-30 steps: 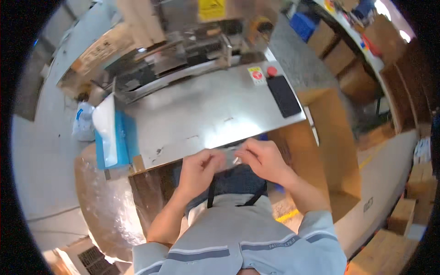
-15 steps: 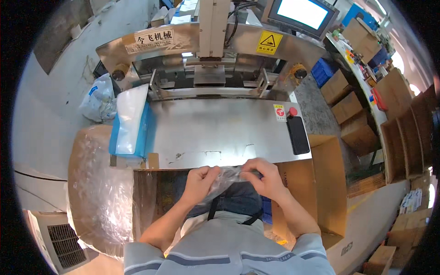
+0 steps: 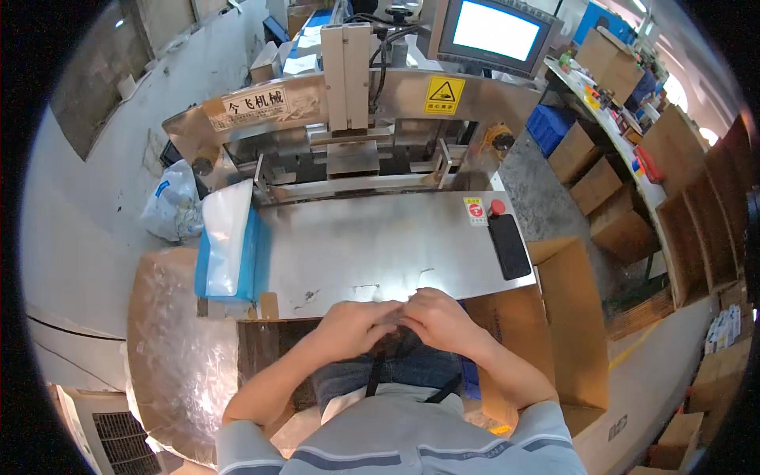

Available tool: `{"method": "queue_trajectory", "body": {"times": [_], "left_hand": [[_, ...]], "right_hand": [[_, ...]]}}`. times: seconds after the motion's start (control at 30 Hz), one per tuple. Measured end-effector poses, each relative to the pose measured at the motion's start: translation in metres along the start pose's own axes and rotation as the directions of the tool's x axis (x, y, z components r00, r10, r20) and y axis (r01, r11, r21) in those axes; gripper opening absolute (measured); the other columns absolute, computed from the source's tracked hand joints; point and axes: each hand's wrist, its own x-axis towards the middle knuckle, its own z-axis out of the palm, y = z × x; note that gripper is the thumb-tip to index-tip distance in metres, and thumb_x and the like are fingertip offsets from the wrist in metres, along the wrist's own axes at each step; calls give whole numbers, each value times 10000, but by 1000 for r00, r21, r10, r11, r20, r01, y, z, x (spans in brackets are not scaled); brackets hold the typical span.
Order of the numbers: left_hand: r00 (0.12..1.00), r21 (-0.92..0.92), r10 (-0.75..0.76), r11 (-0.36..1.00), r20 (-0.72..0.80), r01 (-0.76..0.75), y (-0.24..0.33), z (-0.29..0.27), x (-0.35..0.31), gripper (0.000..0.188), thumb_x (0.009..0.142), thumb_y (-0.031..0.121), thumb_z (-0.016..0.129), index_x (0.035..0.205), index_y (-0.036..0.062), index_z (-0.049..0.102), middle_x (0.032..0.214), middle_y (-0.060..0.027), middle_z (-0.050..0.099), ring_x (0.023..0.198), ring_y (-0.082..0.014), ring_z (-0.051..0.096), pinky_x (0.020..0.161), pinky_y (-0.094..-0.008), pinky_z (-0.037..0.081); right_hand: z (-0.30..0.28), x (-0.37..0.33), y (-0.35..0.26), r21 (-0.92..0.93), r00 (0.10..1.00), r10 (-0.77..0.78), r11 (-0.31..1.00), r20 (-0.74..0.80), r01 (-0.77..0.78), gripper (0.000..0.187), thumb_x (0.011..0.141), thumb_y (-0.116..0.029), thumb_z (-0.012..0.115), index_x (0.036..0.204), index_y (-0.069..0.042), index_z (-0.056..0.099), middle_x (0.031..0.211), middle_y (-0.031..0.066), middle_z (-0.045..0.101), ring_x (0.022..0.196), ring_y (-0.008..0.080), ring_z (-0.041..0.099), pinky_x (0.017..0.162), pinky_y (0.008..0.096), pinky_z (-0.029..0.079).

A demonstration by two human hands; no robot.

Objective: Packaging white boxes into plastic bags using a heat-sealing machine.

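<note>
Both hands meet in front of the near edge of a steel machine table [image 3: 356, 245], above my lap. My left hand [image 3: 352, 326] is closed, its fingertips touching those of my right hand [image 3: 439, 321], which is closed too. Between them they pinch a clear plastic bag [image 3: 389, 318]; most of it is hidden by the fingers. On the table's left end lies a stack of flat clear plastic sleeves [image 3: 226, 245] in a blue holder [image 3: 252, 257].
A carton [image 3: 182, 348] lined with clear plastic stands left, an open cardboard box [image 3: 578, 332] right. On the table's right are a black phone [image 3: 509, 247] and a red button [image 3: 497, 207]. The machine's press head [image 3: 352, 158] and a lit screen [image 3: 496, 30] are beyond.
My hands have come together from slightly apart, and the plastic bag that stretched between them is now mostly covered. The view has tilted up a little.
</note>
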Motion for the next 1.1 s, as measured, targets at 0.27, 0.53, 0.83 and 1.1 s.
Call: {"method": "queue_trajectory", "body": {"times": [0.27,0.53,0.83,1.1], "left_hand": [[940,169,-244,963,237,208,-47,-18,-8,219,929,290,624,980,90,698,843,-184,689,824,-408,659,733,-491,515],[949,-139,-190,963,253,230,-123,-96,35,296,970,332,615,1028,56,704,867,-90,705,783,-194,645,755,-342,515],[836,-408,-531,739,139,537,-246,-155,176,243,866,337,748,913,99,736,754,52,631,626,-55,498,534,-260,378],[911,-393,-64,913,-408,-111,-317,-125,191,489,736,331,867,1090,47,683,1035,-66,670,923,-196,613,740,-346,505]], "right_hand": [[-16,1,25,132,957,94,982,274,-134,99,883,-164,676,904,-67,671,939,123,685,939,354,625,1042,468,431],[-26,81,107,401,962,18,907,272,-130,185,893,-216,687,897,-36,729,875,128,691,831,260,652,781,361,514],[-3,223,218,304,933,339,882,124,-361,234,936,-211,624,911,3,716,755,53,684,734,144,633,698,325,514],[4,264,146,-340,980,100,928,-174,-155,214,856,-186,632,987,-44,724,1060,210,703,1067,364,661,873,435,533]]}}
